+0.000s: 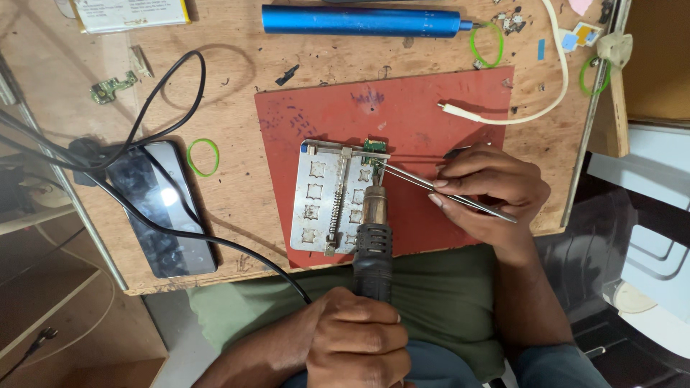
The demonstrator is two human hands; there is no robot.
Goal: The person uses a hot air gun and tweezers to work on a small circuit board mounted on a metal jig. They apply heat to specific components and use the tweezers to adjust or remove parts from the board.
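Now left hand fisted round black hot-air gun, nozzle aimed at small green circuit board | right hand pinching slim steel tweezers, tips steadying board clamped on silver metal jig plate

Holder plate, centre of frame: bare metal, dull silver, scuffed.
Tweezers, right of centre: polished steel, thin and bright.
Hot-air tool, lower centre: brown metal nozzle, black matt ribbed plastic grip.
Mat, centre: red rubbery sheet, matt, ink-marked.
Tabletop, upper left: raw plywood, rough and stained.
Screwdriver barrel, top centre: blue satin metal.
Phone, left: glossy black glass.
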